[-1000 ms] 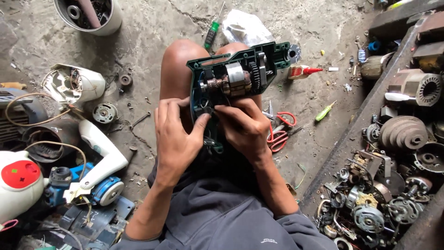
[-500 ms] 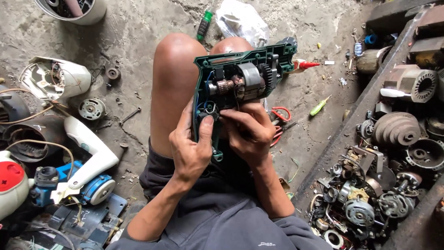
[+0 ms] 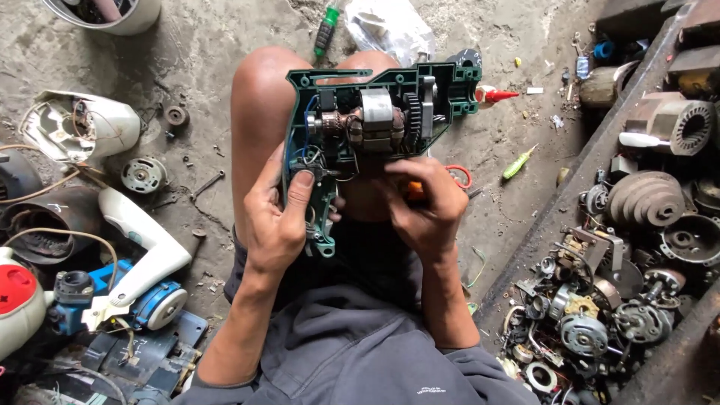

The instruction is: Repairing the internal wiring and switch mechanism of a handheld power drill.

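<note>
An opened power drill (image 3: 375,120) rests across my bare knees, its dark green half-shell showing a copper-wound motor, gears and thin wires. My left hand (image 3: 277,217) grips the drill's handle, thumb pressed on the wiring near the trigger area. My right hand (image 3: 424,206) is closed around a small orange-handled tool (image 3: 414,189), held just under the motor body. The tool's tip is hidden by my fingers.
Concrete floor around me. At left lie a white appliance shell (image 3: 79,127), a blue-and-white tool (image 3: 135,289), cables and small round parts. At right a tray (image 3: 600,300) holds several motors, gears and pulleys. Red-handled scissors (image 3: 459,176), a green screwdriver (image 3: 519,163) and a plastic bag (image 3: 390,30) lie ahead.
The drill has turned more level and moved slightly right on my knees. My left hand has slid onto the handle, and my right hand has dropped below the motor.
</note>
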